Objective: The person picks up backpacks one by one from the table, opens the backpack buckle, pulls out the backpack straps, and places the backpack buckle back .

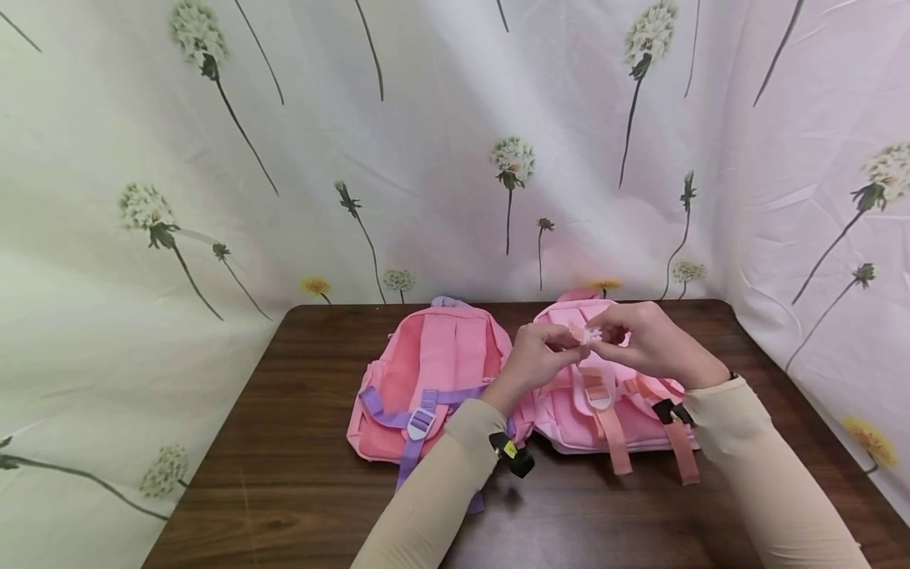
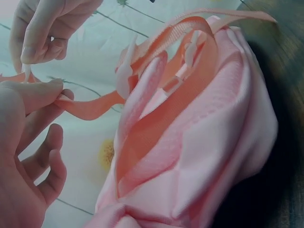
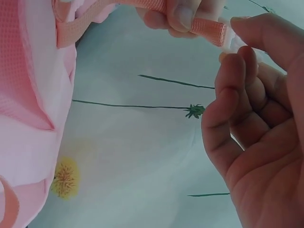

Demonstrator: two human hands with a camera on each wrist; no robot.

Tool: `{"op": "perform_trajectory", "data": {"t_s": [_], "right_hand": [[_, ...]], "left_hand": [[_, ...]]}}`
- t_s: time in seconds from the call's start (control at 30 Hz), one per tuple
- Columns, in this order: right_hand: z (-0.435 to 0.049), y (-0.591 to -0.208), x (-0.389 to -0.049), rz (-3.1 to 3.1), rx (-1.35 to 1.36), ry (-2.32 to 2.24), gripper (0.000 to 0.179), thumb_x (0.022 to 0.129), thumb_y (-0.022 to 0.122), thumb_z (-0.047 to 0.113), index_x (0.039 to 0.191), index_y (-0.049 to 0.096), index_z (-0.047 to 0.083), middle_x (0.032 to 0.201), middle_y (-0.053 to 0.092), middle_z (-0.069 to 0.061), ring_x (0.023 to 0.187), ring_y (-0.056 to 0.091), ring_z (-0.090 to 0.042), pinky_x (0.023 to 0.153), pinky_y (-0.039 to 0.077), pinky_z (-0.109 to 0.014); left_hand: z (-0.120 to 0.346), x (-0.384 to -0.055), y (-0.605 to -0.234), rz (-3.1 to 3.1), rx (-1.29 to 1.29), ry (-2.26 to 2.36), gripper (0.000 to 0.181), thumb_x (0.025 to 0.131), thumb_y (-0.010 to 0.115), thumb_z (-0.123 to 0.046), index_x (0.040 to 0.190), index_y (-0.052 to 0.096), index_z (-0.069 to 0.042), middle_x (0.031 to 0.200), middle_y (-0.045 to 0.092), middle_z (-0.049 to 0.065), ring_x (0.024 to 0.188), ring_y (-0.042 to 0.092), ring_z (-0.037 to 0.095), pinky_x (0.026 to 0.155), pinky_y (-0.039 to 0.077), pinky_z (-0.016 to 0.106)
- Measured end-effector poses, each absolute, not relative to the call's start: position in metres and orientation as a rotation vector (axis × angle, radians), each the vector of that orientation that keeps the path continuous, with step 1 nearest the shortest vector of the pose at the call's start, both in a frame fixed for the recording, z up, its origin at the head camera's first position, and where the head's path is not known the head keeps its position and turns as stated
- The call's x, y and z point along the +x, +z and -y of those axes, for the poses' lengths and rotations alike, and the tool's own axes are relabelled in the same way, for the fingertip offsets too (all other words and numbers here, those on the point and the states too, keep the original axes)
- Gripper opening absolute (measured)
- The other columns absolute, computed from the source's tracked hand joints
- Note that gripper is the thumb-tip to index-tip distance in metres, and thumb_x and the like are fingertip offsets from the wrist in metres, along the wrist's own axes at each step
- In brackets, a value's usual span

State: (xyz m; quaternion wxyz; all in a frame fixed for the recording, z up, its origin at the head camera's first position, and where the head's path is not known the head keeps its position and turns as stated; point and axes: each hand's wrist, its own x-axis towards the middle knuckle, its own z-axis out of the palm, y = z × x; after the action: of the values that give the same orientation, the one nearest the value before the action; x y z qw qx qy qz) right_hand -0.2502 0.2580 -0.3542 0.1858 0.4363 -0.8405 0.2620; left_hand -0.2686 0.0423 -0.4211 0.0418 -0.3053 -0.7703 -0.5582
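Observation:
A pink backpack (image 1: 572,423) with peach straps lies on the table's right half. Above it, my left hand (image 1: 536,359) pinches a peach strap (image 2: 92,108) between thumb and fingers, close to the strap's end. At that end sits a small white plastic buckle (image 1: 592,335), pinched by the thumb and fingertips of my right hand (image 1: 654,344). The right wrist view shows the strap running from the backpack through the left fingers to the buckle, which the right fingertips partly hide. A white strap adjuster (image 1: 599,397) and loose peach strap ends rest on the backpack's front.
Beside it on the left lies a second pink backpack (image 1: 401,379) with purple straps and a pale adjuster (image 1: 420,424). Both are on a dark wooden table (image 1: 284,474). A flower-printed cloth (image 1: 441,197) hangs behind and at the sides.

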Motion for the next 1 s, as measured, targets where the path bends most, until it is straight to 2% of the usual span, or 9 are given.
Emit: {"op": "perform_trajectory", "data": {"t_s": [0.23,0.47,0.7,0.87,1.0], "right_hand": [[-0.2568,-0.3521,-0.248,2.377,1.219,0.713,0.026,0.079,0.085,-0.005,0.094,0.076,0.014,0.08,0.068,0.012,0.068,0.058,0.0,0.059,0.051,-0.021],[-0.2553,-0.3469,-0.2458,2.389,1.22,0.724,0.023,0.081,0.087,0.0,0.096,0.076,0.014,0.077,0.064,0.015,0.067,0.056,0.0,0.058,0.049,-0.02],[-0.2532,-0.3485,-0.2466,2.367,1.238,0.729,0.023,0.08,0.088,0.002,0.094,0.075,0.014,0.074,0.061,0.015,0.062,0.056,-0.005,0.057,0.044,-0.016],[-0.2535,-0.3496,-0.2466,2.361,1.229,0.716,0.024,0.079,0.087,0.0,0.094,0.074,0.015,0.074,0.061,0.015,0.062,0.057,-0.01,0.059,0.044,-0.015],[-0.2527,-0.3504,-0.2466,2.36,1.23,0.725,0.025,0.078,0.087,-0.001,0.094,0.075,0.014,0.075,0.062,0.015,0.064,0.057,-0.006,0.06,0.045,-0.015]], "left_hand": [[-0.042,-0.2675,-0.4226,2.408,-0.928,-1.695,0.011,0.094,0.081,-0.02,0.095,0.075,-0.011,0.094,0.078,0.002,0.083,0.069,0.004,0.073,0.056,0.02],[-0.0422,-0.2652,-0.4187,2.401,-0.91,-1.783,0.022,0.092,0.083,-0.025,0.099,0.069,-0.009,0.1,0.075,0.009,0.085,0.069,0.006,0.069,0.055,0.022],[-0.044,-0.2665,-0.4183,2.375,-0.911,-1.778,0.025,0.094,0.082,-0.022,0.083,0.062,-0.011,0.091,0.072,0.002,0.085,0.066,0.006,0.069,0.053,0.021],[-0.0436,-0.2663,-0.4187,2.355,-0.91,-1.744,0.02,0.094,0.081,-0.019,0.082,0.069,-0.008,0.087,0.074,0.004,0.08,0.064,0.004,0.066,0.052,0.02],[-0.0424,-0.2658,-0.4186,2.346,-0.886,-1.732,0.018,0.093,0.082,-0.016,0.083,0.073,-0.005,0.083,0.074,0.006,0.077,0.064,0.007,0.064,0.051,0.019]]}}
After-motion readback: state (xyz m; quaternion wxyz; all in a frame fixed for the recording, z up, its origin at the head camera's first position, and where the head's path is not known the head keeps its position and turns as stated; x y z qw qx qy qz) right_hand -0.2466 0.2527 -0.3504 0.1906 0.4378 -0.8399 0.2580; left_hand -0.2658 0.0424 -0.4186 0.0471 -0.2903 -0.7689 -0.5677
